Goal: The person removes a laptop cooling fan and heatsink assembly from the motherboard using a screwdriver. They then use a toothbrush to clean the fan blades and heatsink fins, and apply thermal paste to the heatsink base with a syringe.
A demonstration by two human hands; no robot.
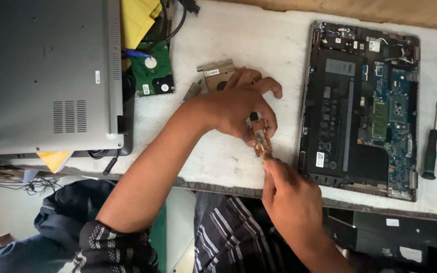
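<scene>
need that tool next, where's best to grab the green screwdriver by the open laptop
Grip the green screwdriver by its thick handle at the near end, coming from above. It lies flat on the table right of the open laptop, thin shaft pointing away, with free space around the handle.

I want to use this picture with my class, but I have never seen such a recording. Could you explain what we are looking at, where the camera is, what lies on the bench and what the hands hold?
There is no machine here: a person works with two bare hands, filmed by one camera worn on the head, looking down. The left hand and the right hand hold a small copper-coloured part between them above a white worktop. To the right lies an opened laptop with its circuit boards showing, and beside it a screwdriver. To the left a closed grey laptop lies underside up, next to a bare hard drive. A small metal piece lies just behind the left hand.
</scene>
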